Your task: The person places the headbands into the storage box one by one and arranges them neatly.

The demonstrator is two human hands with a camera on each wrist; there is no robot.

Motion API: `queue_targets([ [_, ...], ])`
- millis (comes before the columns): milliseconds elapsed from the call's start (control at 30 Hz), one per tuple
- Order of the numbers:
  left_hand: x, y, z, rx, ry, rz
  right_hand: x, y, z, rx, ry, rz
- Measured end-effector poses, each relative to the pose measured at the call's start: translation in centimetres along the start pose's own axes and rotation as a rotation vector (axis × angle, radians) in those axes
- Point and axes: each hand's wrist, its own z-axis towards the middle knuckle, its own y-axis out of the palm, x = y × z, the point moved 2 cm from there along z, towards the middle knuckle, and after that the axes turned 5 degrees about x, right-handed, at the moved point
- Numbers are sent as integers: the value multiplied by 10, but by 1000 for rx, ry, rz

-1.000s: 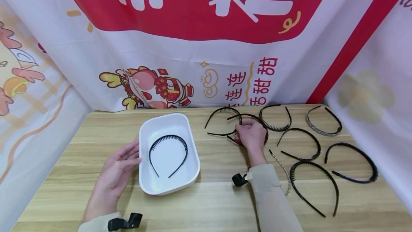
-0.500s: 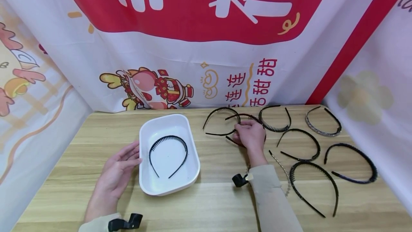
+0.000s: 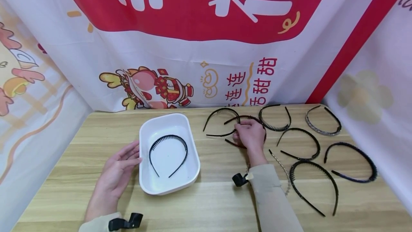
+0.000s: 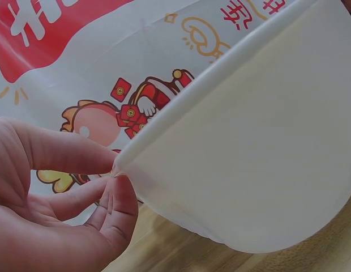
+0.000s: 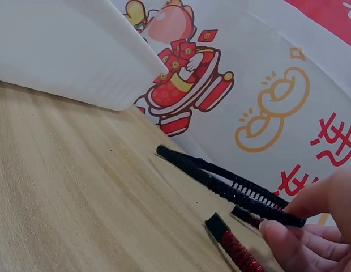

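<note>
Black headband (image 5: 232,192): on the wooden table (image 3: 219,203), right of the white tray (image 3: 196,164), ends toward the tray, curve at the right hand (image 3: 250,136); whether any part is off the wood, I cannot tell.
Right-hand grip: narrow, thumb and finger pinching the black headband near its curve, probably because the joined side gives a steadier hold than the springy ends.
Red headband (image 5: 243,255): overlapping the black one, an end reaching into its loop; that crossing may be why fingertips rather than the palm do the holding.
Left hand (image 3: 112,173): fingertips touching the tray's left outer wall near the rim, no finger seen hooked over it; seemingly there to steady the tray.
White tray: upright, mouth up, apart from the scattered bands, so its inside lies within view.
Headband in the tray (image 3: 168,136): resting flat on the bottom, where the walls keep it from the others.
Other headbands (image 3: 319,146): spread to the right, some touching or nearly so, the loose layout leaving most easy to tell apart.
</note>
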Motion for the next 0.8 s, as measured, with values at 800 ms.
queue_targets([
  [800, 2, 0, -1, 23, -31, 41, -1, -2, 0, -11, -20, 33],
])
